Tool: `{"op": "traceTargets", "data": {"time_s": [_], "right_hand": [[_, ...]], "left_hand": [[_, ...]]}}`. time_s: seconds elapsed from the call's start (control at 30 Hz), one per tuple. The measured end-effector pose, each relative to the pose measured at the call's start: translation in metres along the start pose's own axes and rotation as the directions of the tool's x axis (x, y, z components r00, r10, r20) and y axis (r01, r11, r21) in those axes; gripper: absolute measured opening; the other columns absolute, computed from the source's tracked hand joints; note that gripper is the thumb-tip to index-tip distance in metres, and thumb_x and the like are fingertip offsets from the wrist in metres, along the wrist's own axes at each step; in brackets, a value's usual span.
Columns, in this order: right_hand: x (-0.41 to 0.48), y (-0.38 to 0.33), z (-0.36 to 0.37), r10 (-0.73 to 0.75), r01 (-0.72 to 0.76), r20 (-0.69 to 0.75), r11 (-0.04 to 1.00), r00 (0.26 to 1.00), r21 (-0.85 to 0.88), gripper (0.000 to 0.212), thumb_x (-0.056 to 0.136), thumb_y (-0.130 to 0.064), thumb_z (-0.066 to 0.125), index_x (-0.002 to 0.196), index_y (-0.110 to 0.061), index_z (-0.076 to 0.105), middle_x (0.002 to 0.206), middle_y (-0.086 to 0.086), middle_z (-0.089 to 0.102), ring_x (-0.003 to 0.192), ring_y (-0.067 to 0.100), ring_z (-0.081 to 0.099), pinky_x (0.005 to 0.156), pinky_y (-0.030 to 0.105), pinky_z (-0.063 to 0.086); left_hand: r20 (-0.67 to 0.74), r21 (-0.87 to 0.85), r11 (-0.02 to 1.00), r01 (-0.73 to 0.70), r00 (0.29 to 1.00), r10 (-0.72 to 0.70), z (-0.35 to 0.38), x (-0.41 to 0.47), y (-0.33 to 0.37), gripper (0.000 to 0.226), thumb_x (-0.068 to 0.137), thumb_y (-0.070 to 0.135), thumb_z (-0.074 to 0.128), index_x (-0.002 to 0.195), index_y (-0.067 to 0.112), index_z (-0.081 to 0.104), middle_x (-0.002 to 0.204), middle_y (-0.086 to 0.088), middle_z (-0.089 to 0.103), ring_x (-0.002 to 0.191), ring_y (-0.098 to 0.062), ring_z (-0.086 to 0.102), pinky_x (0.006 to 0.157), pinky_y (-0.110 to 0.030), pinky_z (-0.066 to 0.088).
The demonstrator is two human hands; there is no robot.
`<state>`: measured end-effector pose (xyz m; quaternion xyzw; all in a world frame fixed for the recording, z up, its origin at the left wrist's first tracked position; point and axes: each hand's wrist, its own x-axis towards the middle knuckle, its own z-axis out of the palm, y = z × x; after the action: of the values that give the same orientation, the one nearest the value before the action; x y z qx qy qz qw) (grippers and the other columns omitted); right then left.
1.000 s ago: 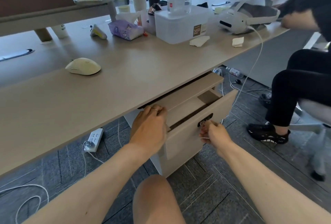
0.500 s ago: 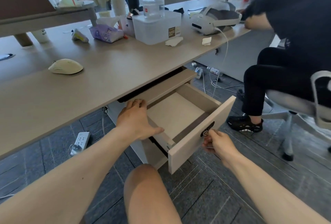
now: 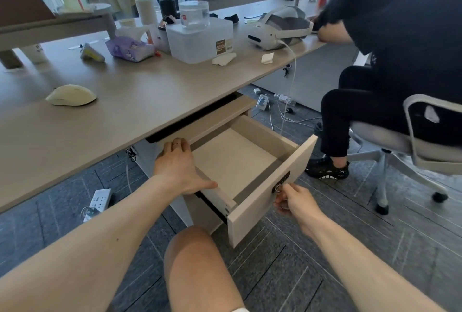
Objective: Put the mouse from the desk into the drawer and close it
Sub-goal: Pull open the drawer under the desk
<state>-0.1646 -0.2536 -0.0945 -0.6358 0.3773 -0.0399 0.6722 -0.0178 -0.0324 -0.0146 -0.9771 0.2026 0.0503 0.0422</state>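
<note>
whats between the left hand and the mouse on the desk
In the head view, only bare desk top and its front edge lie between the left hand, which rests on the open drawer, and the mouse. Nothing else sits there.

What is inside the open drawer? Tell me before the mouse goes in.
The drawer shows only its bare pale floor; nothing lies in it. The back part, under the cabinet top, is hidden, and the left hand covers the near-left corner. The mouse lies on the desk.

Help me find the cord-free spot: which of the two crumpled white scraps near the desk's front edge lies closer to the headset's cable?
The right-hand scrap, beside the white cable. The other scrap lies against the plastic box.
</note>
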Motion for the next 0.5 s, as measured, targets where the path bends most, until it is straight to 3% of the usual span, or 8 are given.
{"op": "traceTargets", "data": {"time_s": [0.23, 0.4, 0.5], "right_hand": [[0.001, -0.003, -0.002, 0.027, -0.026, 0.026, 0.999, 0.999, -0.018, 0.02, 0.101, -0.019, 0.047, 0.093, -0.009, 0.063, 0.074, 0.01, 0.062, 0.075, 0.027, 0.063, 0.086, 0.047, 0.056], [-0.007, -0.01, -0.017, 0.097, -0.097, -0.002, 0.993, 0.995, -0.063, 0.025, 0.095, -0.031, 0.055, 0.084, -0.009, 0.061, 0.081, 0.013, 0.067, 0.076, 0.029, 0.066, 0.079, 0.043, 0.058], [-0.012, -0.031, -0.024, -0.154, 0.117, -0.097, 0.943, 0.983, -0.313, 0.04, 0.094, -0.05, 0.052, 0.079, -0.015, 0.06, 0.082, 0.005, 0.068, 0.077, 0.023, 0.064, 0.077, 0.04, 0.055]], "left_hand": [[-0.003, 0.025, 1.0, -0.004, 1.0, 0.004, -0.002, 0.001, 0.0, 0.145, 0.058, 0.09, 0.062, 0.156, -0.002, 0.009, 0.161, -0.02, 0.024, 0.145, -0.036, 0.025, 0.107, -0.046, 0.04], [0.023, -0.19, 0.982, -0.009, 1.0, 0.013, -0.021, 0.002, -0.011, 0.125, 0.064, 0.09, 0.057, 0.152, 0.005, 0.031, 0.154, -0.022, 0.037, 0.14, -0.037, 0.036, 0.108, -0.049, 0.042], [-0.164, -0.327, 0.936, -0.133, 0.983, 0.082, -0.043, -0.003, -0.019, 0.095, 0.081, 0.076, 0.059, 0.15, 0.014, 0.036, 0.148, -0.015, 0.045, 0.134, -0.032, 0.045, 0.104, -0.049, 0.045]]}}
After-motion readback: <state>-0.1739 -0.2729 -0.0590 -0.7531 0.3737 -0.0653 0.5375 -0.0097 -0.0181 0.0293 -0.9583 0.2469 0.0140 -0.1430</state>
